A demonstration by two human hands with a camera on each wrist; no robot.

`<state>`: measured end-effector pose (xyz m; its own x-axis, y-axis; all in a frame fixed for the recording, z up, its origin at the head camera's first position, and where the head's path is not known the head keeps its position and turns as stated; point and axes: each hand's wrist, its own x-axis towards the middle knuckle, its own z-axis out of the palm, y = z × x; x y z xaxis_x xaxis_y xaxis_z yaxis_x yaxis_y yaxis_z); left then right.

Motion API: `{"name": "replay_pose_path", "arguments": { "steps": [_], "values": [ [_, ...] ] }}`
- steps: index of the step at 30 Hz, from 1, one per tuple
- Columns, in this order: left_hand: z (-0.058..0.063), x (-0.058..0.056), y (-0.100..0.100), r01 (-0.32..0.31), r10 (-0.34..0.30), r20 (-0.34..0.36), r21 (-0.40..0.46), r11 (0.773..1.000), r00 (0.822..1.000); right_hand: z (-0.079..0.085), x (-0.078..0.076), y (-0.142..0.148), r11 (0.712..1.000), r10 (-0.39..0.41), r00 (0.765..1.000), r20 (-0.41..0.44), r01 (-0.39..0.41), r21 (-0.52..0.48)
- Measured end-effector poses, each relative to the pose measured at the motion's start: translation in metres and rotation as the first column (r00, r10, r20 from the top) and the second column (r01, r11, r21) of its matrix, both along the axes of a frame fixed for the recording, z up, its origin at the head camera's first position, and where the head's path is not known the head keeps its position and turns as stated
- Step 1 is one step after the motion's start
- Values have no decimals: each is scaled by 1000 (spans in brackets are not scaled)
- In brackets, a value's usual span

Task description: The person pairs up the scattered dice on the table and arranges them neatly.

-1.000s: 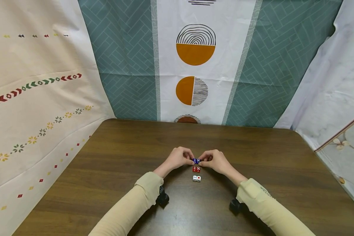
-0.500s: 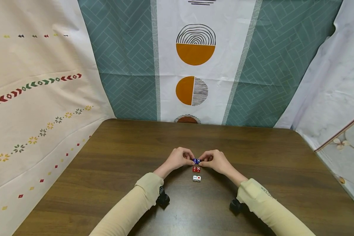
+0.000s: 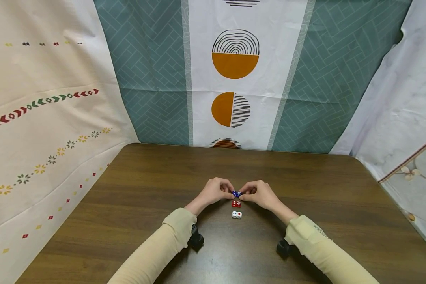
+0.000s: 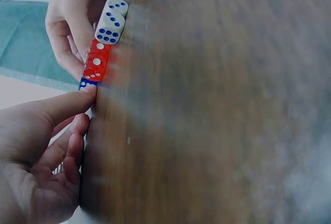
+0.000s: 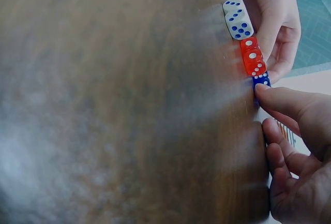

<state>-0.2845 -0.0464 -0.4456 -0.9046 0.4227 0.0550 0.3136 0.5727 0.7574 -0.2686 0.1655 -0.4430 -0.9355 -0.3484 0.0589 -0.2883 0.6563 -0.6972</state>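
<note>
Two blue dice point(image 3: 236, 194) sit side by side on the brown table, between both hands. My left hand point(image 3: 214, 190) pinches the left one with thumb and index finger. From the other side, my right hand point(image 3: 262, 193) pinches the right one the same way. Just nearer than these lies a pair of red dice point(image 3: 236, 204), side by side. A pair of white dice point(image 3: 236, 215) comes closest to me, in line with the others. In the left wrist view the thumb covers part of a blue die point(image 4: 85, 83); the right wrist view shows another blue die point(image 5: 261, 80) by the right thumb.
The wooden table point(image 3: 156, 169) spreads around the dice on all sides. Behind it hangs a green and white patterned cloth point(image 3: 156, 79). Patterned cloths also hang to the left and right of the table. Each wrist carries a small black camera.
</note>
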Motion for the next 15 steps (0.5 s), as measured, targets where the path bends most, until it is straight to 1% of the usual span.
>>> {"name": "replay_pose_path", "arguments": {
  "steps": [7,15],
  "values": [
    [1,0,0,4,-4,-1,-4,1000,1000,0,0,0,1000,9,1000,-8,-9,-6],
    [1,-1,-1,17,-17,-6,-8,1000,1000,-1,-1,0,1000,2,1000,-7,-2,0]
  ]
}}
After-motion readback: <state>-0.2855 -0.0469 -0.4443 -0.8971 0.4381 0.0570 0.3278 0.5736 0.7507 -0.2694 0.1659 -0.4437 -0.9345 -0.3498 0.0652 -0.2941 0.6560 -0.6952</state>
